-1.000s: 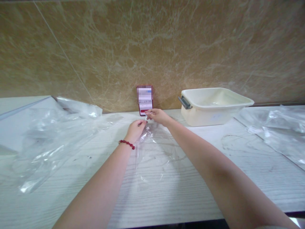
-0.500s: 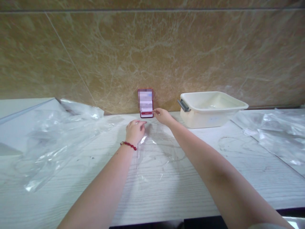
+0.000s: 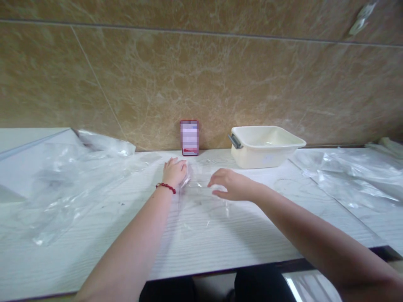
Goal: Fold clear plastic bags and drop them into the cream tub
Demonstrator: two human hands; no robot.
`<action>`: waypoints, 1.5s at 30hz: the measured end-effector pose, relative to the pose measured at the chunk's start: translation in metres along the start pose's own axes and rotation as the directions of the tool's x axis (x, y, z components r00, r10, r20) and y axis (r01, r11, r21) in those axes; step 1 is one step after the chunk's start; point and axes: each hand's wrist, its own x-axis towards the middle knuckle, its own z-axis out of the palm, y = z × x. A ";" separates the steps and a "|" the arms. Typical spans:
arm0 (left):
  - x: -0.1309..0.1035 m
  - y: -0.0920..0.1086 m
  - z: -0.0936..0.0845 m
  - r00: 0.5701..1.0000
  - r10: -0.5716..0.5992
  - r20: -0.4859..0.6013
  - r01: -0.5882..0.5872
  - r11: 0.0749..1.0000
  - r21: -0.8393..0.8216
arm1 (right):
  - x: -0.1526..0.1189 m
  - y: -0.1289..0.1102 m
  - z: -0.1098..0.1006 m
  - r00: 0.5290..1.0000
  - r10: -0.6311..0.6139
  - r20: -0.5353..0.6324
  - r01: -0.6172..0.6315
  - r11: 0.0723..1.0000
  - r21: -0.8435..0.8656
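A clear plastic bag (image 3: 201, 209) lies on the pale wood-grain table between my arms. My left hand (image 3: 175, 171), with a red bead bracelet at its wrist, is at the upper left of this bag; its fingers are curled onto the crinkled edge. Over the bag's right part is my right hand (image 3: 231, 183), thumb and fingers apart, holding nothing. Beyond both hands a phone (image 3: 189, 138) with a red rim leans upright against the wall, its screen lit and blurred out.
A cream plastic basin (image 3: 261, 155) with a grey handle stands right of the phone against the marbled wall (image 3: 151, 84). Clear plastic sheeting (image 3: 72, 188) is spread at left by a white panel (image 3: 28, 167). More clear plastic (image 3: 355, 180) lies at right. The table's front edge (image 3: 220, 270) is near.
My right hand has drawn back from the phone's lower edge toward me, and its fingers have parted. My left hand stays at the bag's edge. The view has shifted slightly.
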 end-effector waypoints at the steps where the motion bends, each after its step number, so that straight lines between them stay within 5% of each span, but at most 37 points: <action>1: 0.001 -0.001 0.000 1.000 -0.002 -0.006 0.002 1.000 0.001 | -0.011 -0.013 -0.005 0.997 -0.063 0.053 0.062 0.998 0.012; 7: 0.002 0.000 -0.001 0.999 0.034 -0.028 -0.036 0.998 -0.057 | -0.056 -0.041 -0.005 0.983 -0.109 0.148 0.128 0.984 -0.122; 14: 0.001 0.003 -0.004 0.998 0.046 -0.034 -0.050 0.990 -0.135 | -0.051 -0.030 0.017 0.985 -0.149 0.082 0.161 0.975 -0.152; 18: 0.003 0.001 -0.006 0.995 0.086 -0.044 -0.095 0.963 -0.252 | -0.041 -0.035 0.005 0.993 -0.116 -0.004 0.116 0.993 -0.004; 21: 0.003 0.001 -0.007 0.991 0.125 -0.057 -0.137 0.903 -0.407 | -0.030 -0.035 -0.010 0.995 0.020 -0.100 -0.004 0.987 0.162; 25: 0.000 0.003 -0.007 0.996 0.091 -0.013 -0.075 0.721 -0.689 | -0.005 -0.018 -0.021 0.956 0.264 -0.132 -0.187 0.888 0.420; 29: -0.001 0.004 -0.007 0.993 0.016 0.120 0.102 0.425 -0.900 | 0.025 0.014 -0.013 0.874 0.484 0.042 -0.397 0.661 0.636; 32: 0.001 0.003 -0.009 0.972 -0.033 0.231 0.232 0.232 -0.945 | 0.042 0.038 -0.002 0.799 0.592 0.104 -0.493 0.549 0.675; 37: 0.001 0.003 -0.012 0.952 0.047 0.304 0.304 -0.003 -0.953 | 0.058 0.067 0.018 0.718 0.691 0.084 -0.568 0.512 0.645; 45: -0.005 0.008 -0.017 0.967 0.076 0.243 0.222 0.218 -0.950 | 0.049 0.076 0.027 0.624 0.755 0.201 -0.561 0.255 0.788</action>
